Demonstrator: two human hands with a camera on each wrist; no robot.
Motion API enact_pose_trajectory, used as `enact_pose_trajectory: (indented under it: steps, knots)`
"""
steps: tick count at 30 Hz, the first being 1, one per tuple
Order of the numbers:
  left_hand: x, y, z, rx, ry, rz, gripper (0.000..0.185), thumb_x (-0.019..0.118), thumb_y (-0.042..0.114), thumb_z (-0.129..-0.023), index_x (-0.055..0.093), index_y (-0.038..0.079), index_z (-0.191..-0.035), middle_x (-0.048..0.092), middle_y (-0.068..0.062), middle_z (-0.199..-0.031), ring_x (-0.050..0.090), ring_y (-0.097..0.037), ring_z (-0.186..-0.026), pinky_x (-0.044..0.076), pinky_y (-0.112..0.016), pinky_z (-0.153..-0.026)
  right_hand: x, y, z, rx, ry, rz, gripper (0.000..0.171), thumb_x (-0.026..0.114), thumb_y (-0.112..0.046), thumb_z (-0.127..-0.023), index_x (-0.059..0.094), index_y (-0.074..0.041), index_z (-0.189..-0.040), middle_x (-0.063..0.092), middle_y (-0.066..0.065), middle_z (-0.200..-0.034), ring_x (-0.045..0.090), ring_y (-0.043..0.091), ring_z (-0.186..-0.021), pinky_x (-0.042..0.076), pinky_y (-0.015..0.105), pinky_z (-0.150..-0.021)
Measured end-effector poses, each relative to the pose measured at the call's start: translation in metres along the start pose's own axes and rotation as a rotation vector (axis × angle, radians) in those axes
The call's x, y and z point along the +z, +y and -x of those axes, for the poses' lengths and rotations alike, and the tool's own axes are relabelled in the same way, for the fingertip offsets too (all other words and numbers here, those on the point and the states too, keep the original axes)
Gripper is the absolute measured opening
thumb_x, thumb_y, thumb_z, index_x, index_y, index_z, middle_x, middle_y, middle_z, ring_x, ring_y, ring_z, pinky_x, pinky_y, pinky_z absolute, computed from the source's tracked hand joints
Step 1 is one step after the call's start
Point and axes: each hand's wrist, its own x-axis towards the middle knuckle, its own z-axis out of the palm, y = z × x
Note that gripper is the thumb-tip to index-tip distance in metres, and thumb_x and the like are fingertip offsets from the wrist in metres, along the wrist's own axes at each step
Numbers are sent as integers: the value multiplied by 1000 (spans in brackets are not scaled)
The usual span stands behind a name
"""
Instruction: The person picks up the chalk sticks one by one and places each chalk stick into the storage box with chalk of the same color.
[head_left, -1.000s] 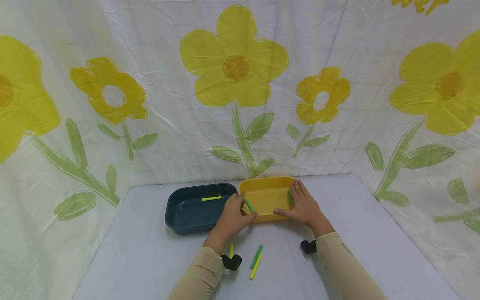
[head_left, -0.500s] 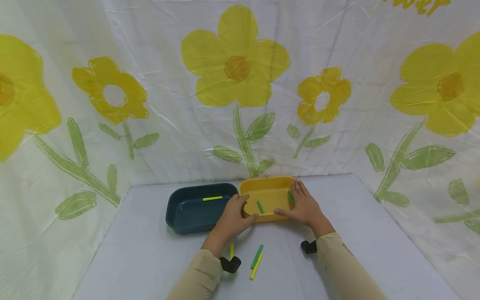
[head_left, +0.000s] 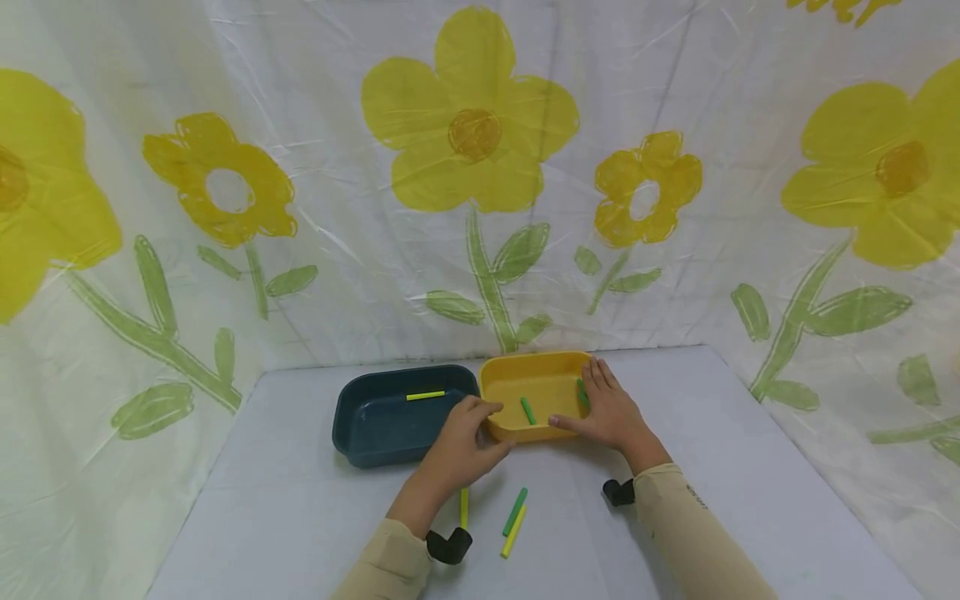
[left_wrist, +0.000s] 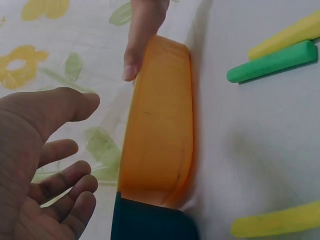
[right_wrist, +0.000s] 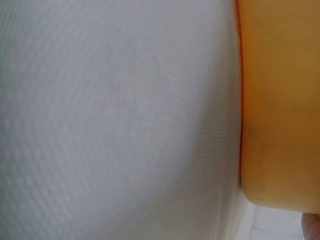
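My left hand (head_left: 459,446) hovers in front of the near left corner of the yellow tray (head_left: 517,435), fingers loosely bent and nothing between them. In the left wrist view, its thumb and fingers are apart from the tray. My right hand (head_left: 611,414) rests at the tray's right end, fingers straight along that side and thumb at the front rim. Inside the tray lies a green chalk stick (head_left: 528,411); another green chalk stick (head_left: 582,392) is partly hidden by the right hand. The right wrist view shows mostly the tray's outer wall (right_wrist: 282,110) and a fingertip.
A dark teal tray (head_left: 375,454) with one yellow chalk stick (head_left: 425,396) stands left of the yellow tray. On the white table nearer me lie a green chalk (head_left: 515,512), a yellow chalk (head_left: 513,532) and another yellow chalk (head_left: 464,507) partly behind the left wrist.
My left hand has let go of a green chalk, which now lies in the yellow tray. That hand has drawn back slightly toward me. The right hand stays at the tray.
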Motion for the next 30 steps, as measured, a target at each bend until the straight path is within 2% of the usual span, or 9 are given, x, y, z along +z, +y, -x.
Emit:
enact_pose_trajectory:
  steps: [4, 11, 16, 21, 26, 30]
  knots:
    - [-3, 3, 6, -23, -37, -5, 54, 82, 29, -95, 65, 11, -142, 63, -9, -127, 56, -21, -105, 54, -32, -87, 0, 1, -1, -5, 7, 1, 131, 61, -85, -85, 14, 5, -167, 8, 24, -177, 5, 40, -166, 22, 60, -132]
    - [-7, 11, 18, -71, -176, -17, 60, 81, 37, -95, 62, 13, -147, 62, -7, -139, 60, -24, -127, 53, -47, -111, 0, 3, -2, -7, 8, 1, 131, 61, -85, -85, 13, 4, -168, 7, 23, -178, 5, 40, -166, 21, 60, -132]
    - [-6, 12, 22, -104, -252, -2, 58, 82, 38, -94, 64, 15, -144, 63, -5, -138, 61, -27, -127, 55, -48, -107, 2, 3, -3, -6, 7, 7, 131, 60, -86, -86, 12, 3, -168, 6, 22, -178, 5, 39, -166, 22, 59, -132]
    - [0, 9, 26, -128, -299, 15, 61, 84, 35, -93, 62, 15, -146, 64, -6, -134, 61, -26, -125, 55, -46, -106, 2, 2, -2, -3, 0, -1, 130, 60, -85, -86, 11, 3, -168, 4, 22, -178, 4, 40, -166, 21, 59, -132]
    - [9, 4, 32, -106, -336, 20, 67, 85, 33, -91, 58, 16, -150, 63, -3, -139, 59, -22, -129, 53, -45, -110, 2, 2, -1, 2, 5, 7, 130, 60, -85, -86, 12, 3, -168, 6, 23, -178, 4, 40, -166, 22, 60, -132]
    - [13, 1, 36, -63, -374, -2, 67, 88, 30, -88, 61, 16, -147, 64, -1, -137, 59, -18, -127, 52, -41, -111, 2, 2, -2, 3, 7, 14, 130, 60, -86, -86, 12, 3, -168, 6, 22, -178, 4, 40, -166, 23, 60, -131]
